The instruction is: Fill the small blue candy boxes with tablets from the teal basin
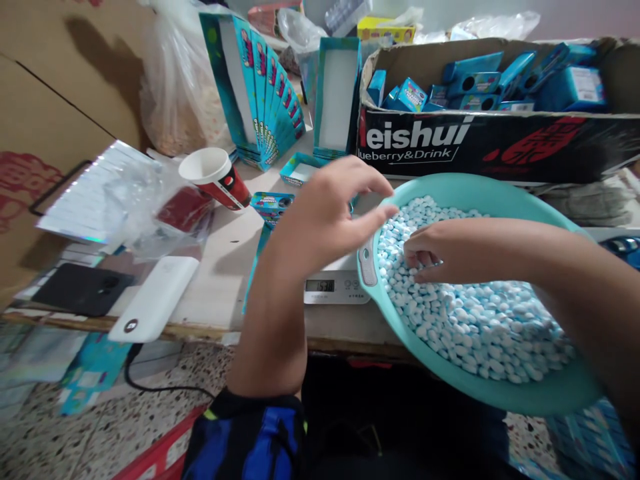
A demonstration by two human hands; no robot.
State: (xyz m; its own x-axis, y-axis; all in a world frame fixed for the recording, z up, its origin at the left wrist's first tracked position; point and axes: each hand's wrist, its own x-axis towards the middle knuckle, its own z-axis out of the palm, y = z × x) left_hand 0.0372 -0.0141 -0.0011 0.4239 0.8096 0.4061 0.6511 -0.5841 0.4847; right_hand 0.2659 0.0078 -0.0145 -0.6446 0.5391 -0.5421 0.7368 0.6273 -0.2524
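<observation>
Two hands are working at the green basin (440,188): your right hand (430,252) is curling into the pale candies (475,327), any grip unclear; your left hand (325,213) is hovering open above the rim.

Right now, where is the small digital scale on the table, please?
In the head view, the digital scale sits near the table's front edge, between the person's left forearm and the rim of the teal basin.
</observation>
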